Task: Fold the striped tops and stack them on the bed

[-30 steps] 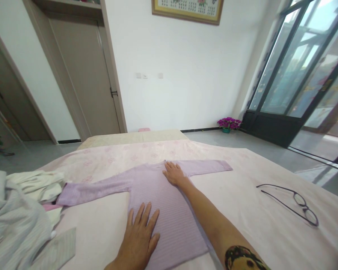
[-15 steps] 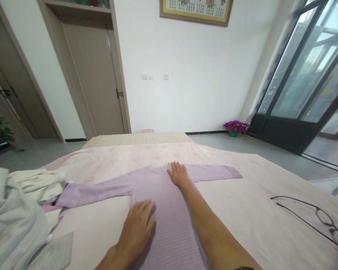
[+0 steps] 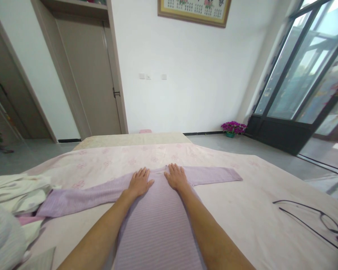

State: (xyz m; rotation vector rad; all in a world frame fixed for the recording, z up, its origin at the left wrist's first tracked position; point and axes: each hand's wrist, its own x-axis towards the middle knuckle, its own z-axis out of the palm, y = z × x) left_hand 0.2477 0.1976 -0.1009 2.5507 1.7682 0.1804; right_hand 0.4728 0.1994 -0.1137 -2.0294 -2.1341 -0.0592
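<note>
A lilac ribbed sweater [image 3: 157,221] lies flat on the pink bedsheet [image 3: 242,198], its sleeves spread out left and right. My left hand [image 3: 140,180] rests palm down on the sweater's left shoulder, fingers stretched out. My right hand [image 3: 175,175] lies flat on the right shoulder beside the neckline, fingers open too. Both forearms run down over the sweater's body toward me.
A pile of pale clothes [image 3: 14,198] sits at the bed's left edge. A pair of black-rimmed glasses [image 3: 321,221] lies on the sheet at the right. Beyond the bed are a closed door [image 3: 90,75], a flower pot [image 3: 233,128] and glass sliding doors [image 3: 307,75].
My left hand slid from the sweater's lower body up to its left shoulder, level with the right hand. The right hand stayed near the neckline. The view shifted slightly.
</note>
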